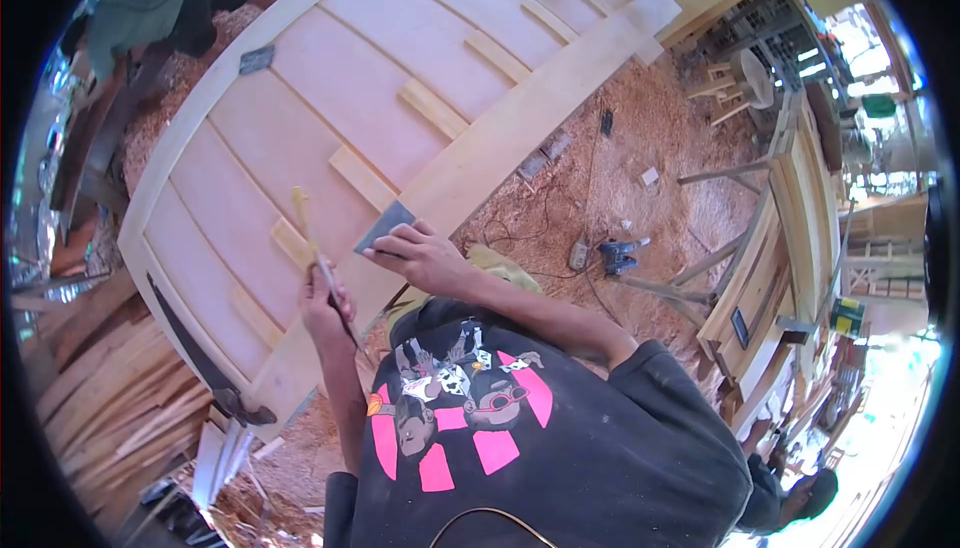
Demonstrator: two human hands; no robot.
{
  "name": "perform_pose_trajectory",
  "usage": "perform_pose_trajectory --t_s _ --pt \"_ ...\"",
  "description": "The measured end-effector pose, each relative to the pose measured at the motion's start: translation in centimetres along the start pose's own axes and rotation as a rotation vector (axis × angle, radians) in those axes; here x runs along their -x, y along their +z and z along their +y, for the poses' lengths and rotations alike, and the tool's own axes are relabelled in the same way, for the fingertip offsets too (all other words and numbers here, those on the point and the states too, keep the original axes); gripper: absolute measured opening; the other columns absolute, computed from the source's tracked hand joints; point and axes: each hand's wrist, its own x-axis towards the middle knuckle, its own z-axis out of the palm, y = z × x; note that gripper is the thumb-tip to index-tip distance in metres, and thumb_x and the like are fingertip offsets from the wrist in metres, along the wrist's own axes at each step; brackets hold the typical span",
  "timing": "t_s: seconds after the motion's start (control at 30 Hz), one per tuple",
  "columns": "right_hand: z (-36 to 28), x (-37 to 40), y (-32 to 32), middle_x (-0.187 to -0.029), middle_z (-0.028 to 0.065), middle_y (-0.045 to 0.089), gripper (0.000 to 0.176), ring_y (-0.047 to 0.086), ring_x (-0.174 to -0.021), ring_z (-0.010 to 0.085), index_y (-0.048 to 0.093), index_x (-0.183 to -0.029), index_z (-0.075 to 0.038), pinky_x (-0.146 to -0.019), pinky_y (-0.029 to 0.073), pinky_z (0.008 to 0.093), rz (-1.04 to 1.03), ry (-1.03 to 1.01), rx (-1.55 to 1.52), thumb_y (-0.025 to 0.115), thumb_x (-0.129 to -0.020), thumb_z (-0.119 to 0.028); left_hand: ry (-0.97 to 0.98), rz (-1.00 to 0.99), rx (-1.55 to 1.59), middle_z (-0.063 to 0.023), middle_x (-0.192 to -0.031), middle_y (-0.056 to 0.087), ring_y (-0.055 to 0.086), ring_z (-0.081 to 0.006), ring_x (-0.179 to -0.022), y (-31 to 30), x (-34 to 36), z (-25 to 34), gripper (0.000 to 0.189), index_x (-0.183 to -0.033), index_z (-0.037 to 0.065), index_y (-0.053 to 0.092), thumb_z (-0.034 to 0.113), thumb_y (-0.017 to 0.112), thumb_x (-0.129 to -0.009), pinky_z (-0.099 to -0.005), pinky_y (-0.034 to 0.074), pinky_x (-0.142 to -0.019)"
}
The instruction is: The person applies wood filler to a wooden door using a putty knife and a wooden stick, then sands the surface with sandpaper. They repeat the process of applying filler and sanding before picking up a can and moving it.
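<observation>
My left hand (328, 300) is closed around a thin stick-like tool (304, 213), whose yellow end points up over the panel while a narrow dark end shows below the fingers. Beside it, my right hand (418, 252) grips a grey sheet (386, 226), like sandpaper, which lies flat on the near rail of a large pale wooden panel (510, 136). Short wood blocks (362, 179) stand out along that rail, and thin strips run across the panel's pinkish face.
A hammer (240, 406) and a small grey piece (256, 60) lie on the panel. Wood shavings (520, 218) cover the floor, with a blue tool (622, 256) on them. Timber (120, 388) is piled at left. A person (160, 8) is upper left, another (795, 493) lower right.
</observation>
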Motion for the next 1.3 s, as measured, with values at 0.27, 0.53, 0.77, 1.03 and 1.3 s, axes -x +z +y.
perform_pose_trajectory --t_s 0.27,0.53,0.77,1.03,1.3 --pt "0.9 -3.3 -5.3 -0.117 0.0100 0.060 0.049 0.058 -0.114 0.0289 0.067 -0.133 -0.011 -0.099 0.048 0.0467 0.421 0.058 -0.065 0.066 -0.084 -0.008 -0.102 -0.113 -0.229 0.0037 -0.067 0.046 0.039 -0.0032 -0.047 7.0 -1.8 -0.2 0.025 -0.119 0.010 0.059 0.031 0.050 -0.111 -0.0204 0.030 -0.040" --pt "1.9 2.6 -9.9 -0.118 0.0054 0.057 0.051 0.053 -0.116 0.0267 0.062 -0.138 -0.014 -0.101 0.044 0.0453 0.348 0.174 0.180 0.064 -0.087 -0.014 -0.054 -0.279 -0.273 0.0034 -0.069 0.047 0.036 -0.0026 -0.047 13.8 0.2 5.6 0.023 -0.116 0.010 0.056 0.032 0.052 -0.110 -0.0184 0.027 -0.039" --pt "5.3 7.2 -8.9 -0.109 0.0175 0.072 0.041 0.070 -0.105 0.0306 0.072 -0.118 -0.009 -0.091 0.054 0.0422 0.482 0.752 -0.255 0.061 -0.080 -0.003 -0.022 -0.393 -0.415 -0.0031 -0.090 0.059 0.054 -0.0077 -0.071 18.0 -4.3 1.0 0.024 -0.129 0.009 0.054 0.021 0.057 -0.108 -0.0237 0.046 -0.060" --pt "6.7 11.8 -13.3 -0.101 0.0096 0.072 0.032 0.068 -0.089 0.0199 0.068 -0.115 -0.005 -0.081 0.056 0.0345 1.151 1.319 -0.638 0.072 -0.084 -0.011 -0.263 -0.797 -0.398 0.0011 -0.104 0.061 0.059 -0.0107 -0.093 19.5 -9.1 -10.5 0.030 -0.133 0.009 0.051 0.013 0.060 -0.104 -0.0326 0.053 -0.079" --pt "7.3 13.8 -17.8 -0.101 0.0046 0.068 0.026 0.066 -0.089 0.0131 0.064 -0.114 -0.006 -0.077 0.055 0.0287 1.441 1.195 -1.158 0.069 -0.089 0.002 -0.361 -0.794 -0.499 -0.0004 -0.108 0.064 0.063 -0.0135 -0.095 27.3 -4.8 -13.3 0.036 -0.135 0.009 0.055 0.009 0.067 -0.101 -0.0289 0.051 -0.081"
